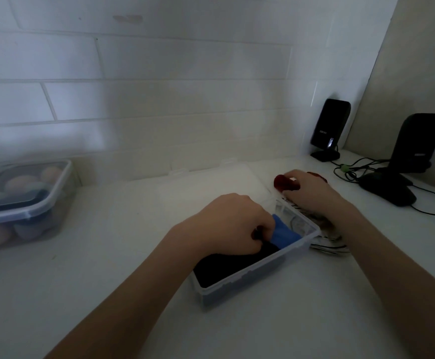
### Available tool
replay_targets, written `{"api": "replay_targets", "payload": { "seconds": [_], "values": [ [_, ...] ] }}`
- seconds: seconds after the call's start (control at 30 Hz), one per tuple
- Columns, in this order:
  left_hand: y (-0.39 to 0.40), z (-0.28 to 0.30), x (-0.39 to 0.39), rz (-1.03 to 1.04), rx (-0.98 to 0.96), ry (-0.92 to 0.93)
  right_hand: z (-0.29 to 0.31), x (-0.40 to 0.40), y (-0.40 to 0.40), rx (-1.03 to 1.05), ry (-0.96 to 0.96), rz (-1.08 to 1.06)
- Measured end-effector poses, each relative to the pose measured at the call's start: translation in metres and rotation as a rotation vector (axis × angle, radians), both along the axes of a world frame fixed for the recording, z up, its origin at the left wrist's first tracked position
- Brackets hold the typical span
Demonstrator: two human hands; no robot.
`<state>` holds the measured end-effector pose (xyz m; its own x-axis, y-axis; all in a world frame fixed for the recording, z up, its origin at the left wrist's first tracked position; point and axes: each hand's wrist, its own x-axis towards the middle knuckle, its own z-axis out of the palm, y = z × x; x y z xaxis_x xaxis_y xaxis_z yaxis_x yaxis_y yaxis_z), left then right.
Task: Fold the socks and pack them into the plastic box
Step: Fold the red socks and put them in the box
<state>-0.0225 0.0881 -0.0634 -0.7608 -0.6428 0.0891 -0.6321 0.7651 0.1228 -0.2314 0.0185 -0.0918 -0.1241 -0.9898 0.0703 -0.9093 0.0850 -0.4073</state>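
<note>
Left grip (233, 224) clenched on blue sock (285, 234) inside plastic box (239, 286), black sock (234, 265) just below. Right grip (307, 190) closed around red sock (283, 182) beyond box; striped socks (325, 244) under wrist, blurred.

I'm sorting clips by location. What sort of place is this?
Probably a home desk or counter: a white tabletop against a white panelled wall, two black desktop speakers with cables, and a lidded storage container.

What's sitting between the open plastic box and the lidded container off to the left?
Nothing: in the head view, only bare white tabletop lies between the plastic box and the lidded container.
</note>
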Motion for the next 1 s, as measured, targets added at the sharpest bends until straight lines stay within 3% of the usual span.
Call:
{"api": "replay_targets", "payload": {
  "seconds": [0.2, 0.27, 0.37, 0.47, 0.6, 0.77, 0.87, 1.0],
  "values": [
    [0.003, -0.002, -0.003, -0.044, 0.019, 0.014, -0.009, 0.003, -0.009, -0.027, 0.114, -0.061],
    [0.006, -0.004, -0.006, -0.081, 0.028, 0.030, -0.006, 0.005, -0.009, -0.078, 0.048, -0.069],
    [0.007, -0.006, -0.007, -0.104, 0.041, 0.063, 0.010, 0.011, -0.005, -0.327, -0.081, -0.078],
    [0.008, -0.007, -0.006, -0.116, 0.049, 0.163, 0.040, 0.026, 0.008, -0.485, -0.346, 0.005],
    [0.009, 0.001, -0.004, -0.054, -0.027, 0.471, 0.073, 0.047, 0.028, -0.566, -0.686, 0.096],
    [0.007, 0.012, 0.005, 0.105, -0.228, 1.076, 0.092, 0.067, 0.052, -0.376, -0.730, 0.315],
    [0.001, 0.015, 0.010, 0.155, -0.085, 1.213, 0.093, 0.076, 0.059, -0.210, -0.828, 0.454],
    [-0.006, 0.019, 0.012, 0.209, 0.338, 1.298, 0.089, 0.079, 0.058, -0.128, -0.989, 0.495]
  ]
}}
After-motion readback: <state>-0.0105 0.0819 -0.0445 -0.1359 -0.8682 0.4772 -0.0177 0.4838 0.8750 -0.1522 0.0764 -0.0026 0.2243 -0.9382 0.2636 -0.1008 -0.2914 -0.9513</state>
